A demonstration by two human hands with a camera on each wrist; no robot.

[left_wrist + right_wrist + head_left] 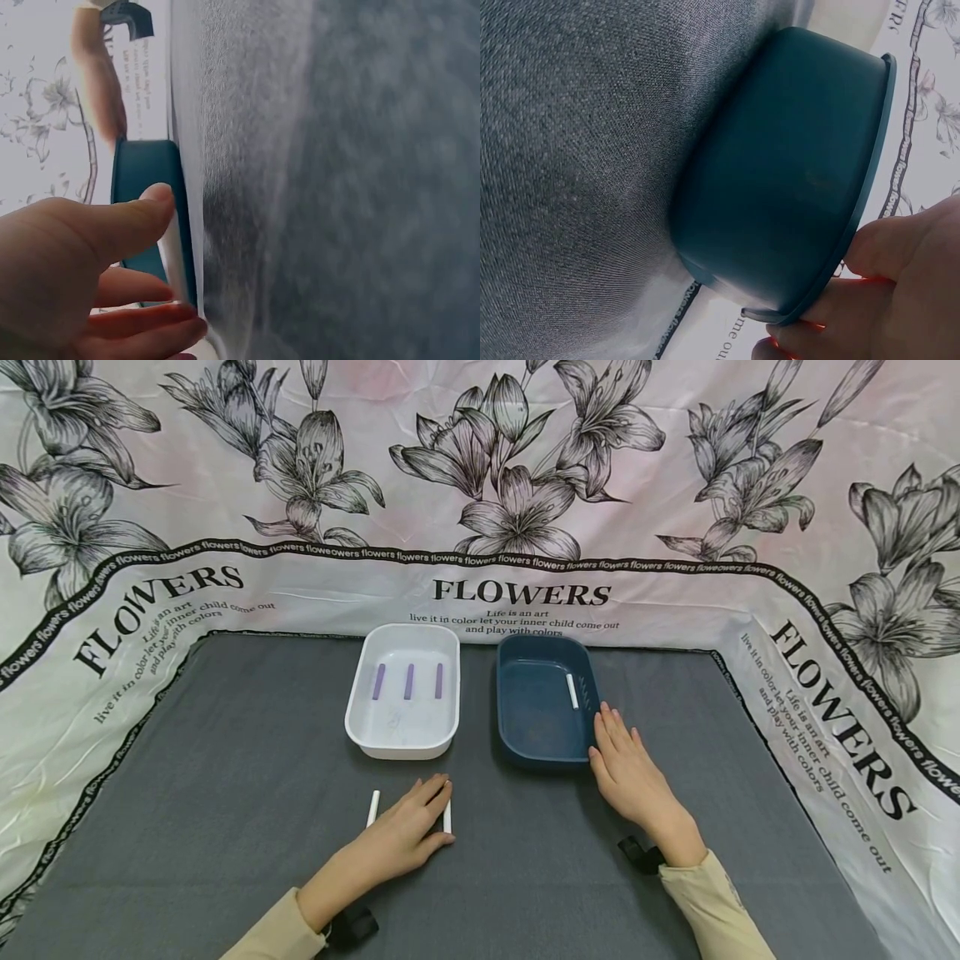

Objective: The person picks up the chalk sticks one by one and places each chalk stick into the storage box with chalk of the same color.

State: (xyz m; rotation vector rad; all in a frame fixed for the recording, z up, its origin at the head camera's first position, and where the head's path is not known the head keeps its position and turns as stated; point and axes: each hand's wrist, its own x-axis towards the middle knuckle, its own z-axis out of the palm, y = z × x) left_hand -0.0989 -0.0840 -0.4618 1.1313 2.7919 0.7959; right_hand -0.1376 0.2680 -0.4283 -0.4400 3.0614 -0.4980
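Note:
My left hand (405,831) is low in front of the white tray, holding a white chalk stick (447,817) lengthwise between thumb and fingertips. In the left wrist view, the thumb is at the upper end of this chalk stick (171,251) and fingers are at the lower end. Another white chalk stick (372,808) lies left of that hand, partly hidden by it. My right hand (630,777) rests with fairly straight fingers along the right side of the dark blue tray (536,752); the right wrist view shows fingertips at the rim of the tray (780,172).
One white chalk stick (572,692) lies inside the blue tray. Left of it stands a white tray (401,745) with three purple sticks (408,682) in a row. Both trays stand near the back edge of the grey cloth (225,793), whose border is printed with flowers.

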